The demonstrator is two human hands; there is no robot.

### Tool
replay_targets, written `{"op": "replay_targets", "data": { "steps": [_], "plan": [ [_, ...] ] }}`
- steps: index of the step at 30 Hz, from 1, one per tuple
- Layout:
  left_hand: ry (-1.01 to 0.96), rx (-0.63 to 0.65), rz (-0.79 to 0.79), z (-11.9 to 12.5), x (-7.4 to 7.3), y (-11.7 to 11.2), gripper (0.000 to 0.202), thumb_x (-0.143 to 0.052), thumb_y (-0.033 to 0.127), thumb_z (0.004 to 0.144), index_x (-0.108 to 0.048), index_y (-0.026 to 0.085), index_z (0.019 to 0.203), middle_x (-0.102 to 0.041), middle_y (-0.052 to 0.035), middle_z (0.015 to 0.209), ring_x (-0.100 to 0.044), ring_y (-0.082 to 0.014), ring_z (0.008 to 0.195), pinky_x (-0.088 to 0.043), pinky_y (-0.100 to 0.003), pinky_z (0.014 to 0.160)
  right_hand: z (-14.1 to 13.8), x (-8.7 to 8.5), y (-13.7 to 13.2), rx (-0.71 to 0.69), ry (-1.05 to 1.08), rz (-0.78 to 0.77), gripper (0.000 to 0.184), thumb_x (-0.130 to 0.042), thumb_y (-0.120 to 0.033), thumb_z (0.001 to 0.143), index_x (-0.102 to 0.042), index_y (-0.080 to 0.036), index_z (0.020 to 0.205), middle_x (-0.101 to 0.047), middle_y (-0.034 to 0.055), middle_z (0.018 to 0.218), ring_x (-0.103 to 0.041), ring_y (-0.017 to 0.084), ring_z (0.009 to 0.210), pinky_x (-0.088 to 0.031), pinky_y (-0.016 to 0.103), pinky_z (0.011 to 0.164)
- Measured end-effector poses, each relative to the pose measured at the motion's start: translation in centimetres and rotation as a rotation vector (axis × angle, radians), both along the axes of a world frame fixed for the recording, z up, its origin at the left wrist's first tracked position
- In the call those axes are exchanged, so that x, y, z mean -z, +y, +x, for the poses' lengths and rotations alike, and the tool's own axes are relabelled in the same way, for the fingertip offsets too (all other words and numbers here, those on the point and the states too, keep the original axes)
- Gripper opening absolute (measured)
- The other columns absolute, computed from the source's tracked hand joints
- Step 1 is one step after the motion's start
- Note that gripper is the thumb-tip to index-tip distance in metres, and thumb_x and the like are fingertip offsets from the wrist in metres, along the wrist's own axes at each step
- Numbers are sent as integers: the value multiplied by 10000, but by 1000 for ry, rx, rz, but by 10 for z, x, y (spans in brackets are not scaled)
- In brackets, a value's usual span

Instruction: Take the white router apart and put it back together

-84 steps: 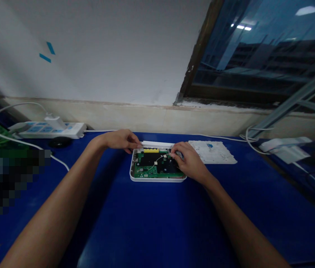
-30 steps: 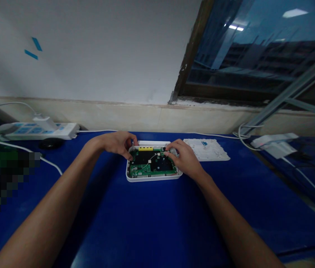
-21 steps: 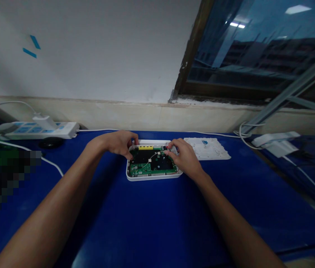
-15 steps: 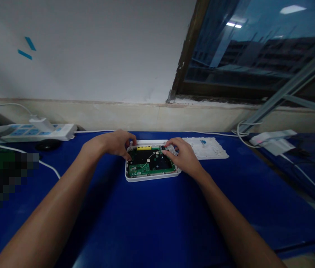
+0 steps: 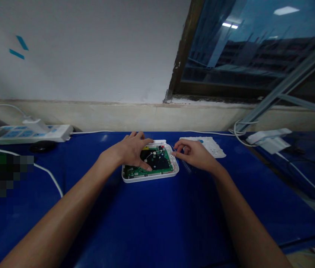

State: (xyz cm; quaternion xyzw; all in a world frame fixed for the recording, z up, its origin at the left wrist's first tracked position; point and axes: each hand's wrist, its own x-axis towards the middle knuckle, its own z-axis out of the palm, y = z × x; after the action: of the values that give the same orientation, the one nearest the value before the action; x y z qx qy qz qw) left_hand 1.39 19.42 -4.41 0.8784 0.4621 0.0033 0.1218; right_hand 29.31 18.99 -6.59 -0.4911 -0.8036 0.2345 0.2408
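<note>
A white plastic casing [image 5: 146, 179] lies on the blue table, with a green circuit board [image 5: 160, 169] inside. The board carries a black area, a thin white cable and a yellow port block [image 5: 146, 147], partly covered by my fingers. My left hand [image 5: 135, 150] spreads over the left part of the casing, fingers apart, thumb over the board. By the casing's right edge is my right hand [image 5: 192, 153], its fingers curled and thumb and forefinger close together. Whatever it pinches is too small to make out. A faint see-through streak [image 5: 187, 166] shows just below those fingers.
Behind my right hand lies a white cover panel [image 5: 212, 146]. A power strip [image 5: 58, 134] and a black oval object [image 5: 43, 146] sit at the left, with white cables. Farther right are a white adapter [image 5: 269, 139] and a metal brace [image 5: 280, 89] before the window.
My left hand has moved right, from the casing's left edge to over the board, and spread out. My right hand has drawn back from the board to the casing's right edge.
</note>
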Motion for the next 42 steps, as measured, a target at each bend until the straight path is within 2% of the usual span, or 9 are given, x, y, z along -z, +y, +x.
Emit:
{"op": "replay_targets", "data": {
  "steps": [6,15,19,22,25,28,30,35,42],
  "plan": [
    [69,-27,9,7,0,-3,1191,-808,782,487,-426,300,1507,-470,-162,1358,-427,-411,1239,-359,-523,1023,-2,8,0,-72,32,-84,312,-802,-402,756,-645,-226,960,-670,-8,783,-584,122,563,-429,260,514],
    [71,-1,7,10,4,-3,1163,-833,697,530,-387,293,1525,-478,-168,1334,-475,-403,1190,-394,-510,964,-7,13,-2,-77,94,-113,198,-722,-248,785,-625,-228,956,-625,-19,708,-630,153,643,-492,272,575],
    [92,-40,3,12,2,-4,1175,-851,685,503,-395,312,1519,-479,-162,1342,-459,-414,1205,-391,-514,966,-7,11,-1,-60,80,-81,230,-753,-337,794,-636,-231,962,-640,-16,731,-607,139,600,-462,262,540],
    [99,-53,-2,13,0,-5,1178,-859,680,487,-399,335,1515,-483,-153,1342,-454,-416,1200,-388,-515,968,-6,6,0,-7,116,-62,241,-678,-452,874,-626,-231,953,-645,-13,686,-610,148,578,-446,265,519],
    [98,-39,6,13,-3,-8,1155,-855,656,519,-379,347,1525,-482,-151,1347,-452,-409,1198,-387,-513,970,2,0,3,120,82,108,255,-599,-477,927,-623,-225,903,-657,3,681,-601,163,575,-444,289,547],
    [111,-13,3,13,-7,-10,1097,-849,615,571,-379,347,1526,-469,-151,1360,-451,-402,1206,-382,-520,981,19,2,10,272,-85,415,233,-619,-436,913,-638,-211,857,-708,66,853,-650,237,809,-474,372,779],
    [105,19,-6,13,-9,-11,1048,-846,587,604,-392,351,1519,-463,-147,1367,-448,-398,1217,-380,-522,986,32,8,14,293,-189,497,231,-676,-431,869,-659,-201,880,-708,97,943,-634,295,985,-432,430,926],
    [55,67,13,17,-7,-12,835,-761,524,751,-421,373,1498,-503,-123,1341,-465,-366,1196,-394,-502,975,49,21,19,224,-206,342,298,-722,-504,825,-666,-212,828,-698,84,965,-622,284,991,-435,411,920],
    [36,80,-26,22,-7,-15,763,-713,497,811,-442,312,1500,-512,-140,1363,-501,-356,1188,-423,-476,985,67,22,21,276,-189,312,360,-721,-544,812,-705,-228,984,-718,92,1119,-612,316,1129,-419,476,989]
  ]
}}
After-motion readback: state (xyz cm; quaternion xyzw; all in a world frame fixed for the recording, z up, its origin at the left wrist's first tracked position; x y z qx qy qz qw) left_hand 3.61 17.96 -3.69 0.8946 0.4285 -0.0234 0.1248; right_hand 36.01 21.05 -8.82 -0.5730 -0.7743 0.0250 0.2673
